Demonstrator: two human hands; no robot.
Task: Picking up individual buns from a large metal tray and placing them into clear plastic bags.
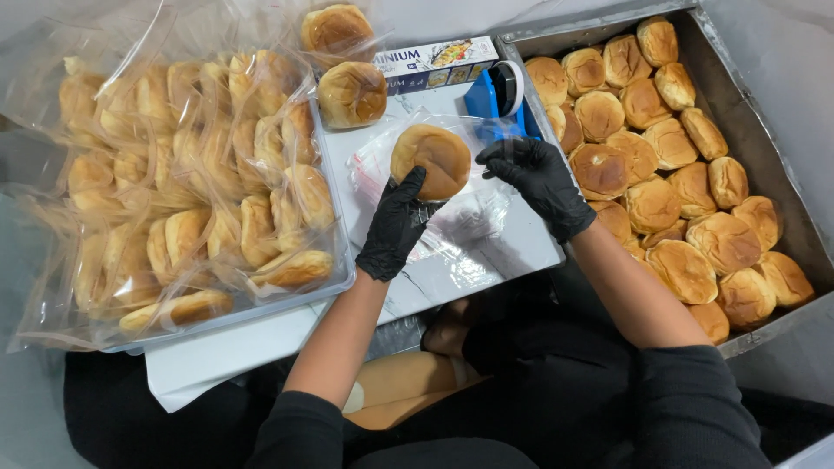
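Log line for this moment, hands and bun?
left hand: holds bun | right hand: holds clear bag | metal tray: loose buns | clear bin: bagged buns

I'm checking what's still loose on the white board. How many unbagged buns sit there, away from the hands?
2: one bun beside the clear bin, another bun behind it at the top edge. Others may be hidden.

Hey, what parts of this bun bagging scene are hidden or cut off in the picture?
Head view:
- Clear bag: its opening is hidden by the bun and right hand.
- Left hand: fingertips hidden behind the bun.
- Metal tray: its floor is covered by loose buns.
- Blue tape dispenser: partly behind the bag.
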